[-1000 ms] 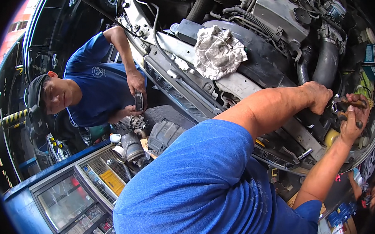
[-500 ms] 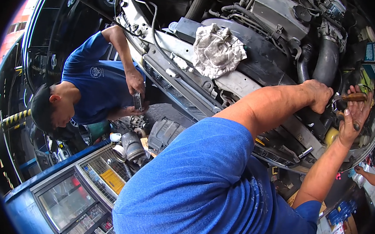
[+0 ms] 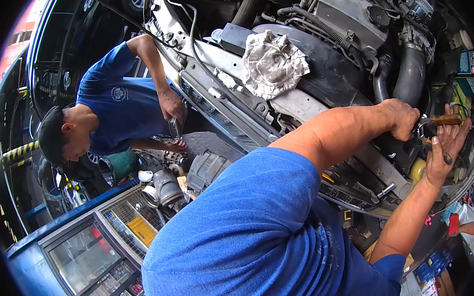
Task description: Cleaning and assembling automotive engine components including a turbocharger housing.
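My left hand (image 3: 404, 118) reaches into the engine bay beside the thick black hose (image 3: 409, 78). Its fingers are curled closed, and what they grip is hidden behind the knuckles. My right hand (image 3: 447, 148) is turned palm up with its fingers stretched. Across those fingers lies the wooden handle of a tool (image 3: 447, 119), probably a screwdriver. The metal end of that tool points toward my left hand; its tip cannot be made out. A small dark round piece (image 3: 448, 159) shows at my right hand's fingers.
A dirty white rag (image 3: 276, 64) lies on the car's front panel. A teal box (image 3: 472, 74) and a yellow cap (image 3: 417, 171) are near my right hand. A metal socket tool (image 3: 386, 191) rests by the bumper. At left, a co-worker (image 3: 121, 101) in blue holds a dark metallic object (image 3: 175, 129).
The wooden handle has shifted slightly up across my right fingers. My left hand stays in place. The co-worker's lower hand has come away from the object; another person's hand at far right now shows something red.
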{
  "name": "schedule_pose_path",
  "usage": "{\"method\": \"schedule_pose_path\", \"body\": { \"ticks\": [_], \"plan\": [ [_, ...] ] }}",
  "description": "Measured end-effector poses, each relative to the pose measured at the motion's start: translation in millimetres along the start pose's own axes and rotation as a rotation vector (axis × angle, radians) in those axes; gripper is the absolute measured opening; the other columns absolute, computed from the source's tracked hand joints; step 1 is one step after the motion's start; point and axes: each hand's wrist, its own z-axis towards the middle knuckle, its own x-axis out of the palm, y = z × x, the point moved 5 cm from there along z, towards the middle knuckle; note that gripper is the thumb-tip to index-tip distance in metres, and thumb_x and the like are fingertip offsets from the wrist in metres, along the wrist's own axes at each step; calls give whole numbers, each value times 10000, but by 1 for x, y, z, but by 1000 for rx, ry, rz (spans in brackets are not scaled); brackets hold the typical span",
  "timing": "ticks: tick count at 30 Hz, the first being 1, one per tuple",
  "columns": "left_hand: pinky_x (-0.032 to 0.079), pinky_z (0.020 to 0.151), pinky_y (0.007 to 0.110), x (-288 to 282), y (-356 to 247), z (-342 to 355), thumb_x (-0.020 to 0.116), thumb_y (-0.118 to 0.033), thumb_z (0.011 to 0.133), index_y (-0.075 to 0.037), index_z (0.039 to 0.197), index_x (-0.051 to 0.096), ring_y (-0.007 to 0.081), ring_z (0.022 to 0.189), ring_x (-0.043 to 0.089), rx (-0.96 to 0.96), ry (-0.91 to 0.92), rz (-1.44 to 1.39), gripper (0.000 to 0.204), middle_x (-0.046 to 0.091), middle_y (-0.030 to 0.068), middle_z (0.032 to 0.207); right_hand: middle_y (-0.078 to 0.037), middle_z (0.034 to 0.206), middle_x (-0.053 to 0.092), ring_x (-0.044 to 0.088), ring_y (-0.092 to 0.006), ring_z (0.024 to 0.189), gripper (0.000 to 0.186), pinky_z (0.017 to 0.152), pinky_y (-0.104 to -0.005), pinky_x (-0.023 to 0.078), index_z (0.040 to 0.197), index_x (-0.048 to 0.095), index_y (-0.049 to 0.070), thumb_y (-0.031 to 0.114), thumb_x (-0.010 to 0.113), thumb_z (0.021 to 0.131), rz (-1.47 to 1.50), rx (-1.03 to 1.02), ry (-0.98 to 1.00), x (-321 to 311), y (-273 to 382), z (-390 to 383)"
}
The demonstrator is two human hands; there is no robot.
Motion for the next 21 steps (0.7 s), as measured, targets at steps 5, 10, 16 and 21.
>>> {"method": "schedule_pose_path", "body": {
  "ticks": [5, 10, 16, 21],
  "plan": [
    [502, 1003, 449, 0, 1, 1, 679, -413, 900, 6, 1256, 614, 373, 1156, 660, -15, -14, -25, 553, 710, 217, 1168, -252, 1644, 219, 254, -431, 1518, 905, 1217, -527, 223, 1637, 109, 78, 89, 620, 889, 7, -18, 24, 1, 3, 1],
    [499, 1005, 453, 2, 2, 4, 682, -416, 899, 15, 1253, 616, 378, 1151, 659, -8, -17, -28, 562, 710, 223, 1159, -228, 1653, 233, 245, -390, 1535, 854, 1216, -511, 230, 1617, 207, 32, 54, 592, 855, -12, 42, 54, -4, 0, -1],
    [501, 1004, 451, -4, 3, 2, 707, -466, 876, -39, 1221, 669, 372, 1147, 660, -2, -41, -42, 550, 714, 208, 1153, -223, 1645, 264, 273, -395, 1525, 860, 1219, -503, 232, 1610, 229, 19, 30, 570, 821, 66, 62, 12, -6, -1, 2],
    [524, 986, 454, 0, 7, 10, 684, -449, 860, -128, 1257, 704, 351, 1131, 678, -3, 15, -100, 510, 735, 176, 1138, -232, 1549, 428, 416, -334, 1437, 793, 1185, -430, 328, 1550, 305, -88, 34, 580, 816, -63, 54, -72, -12, 8, 3]
  ]
}}
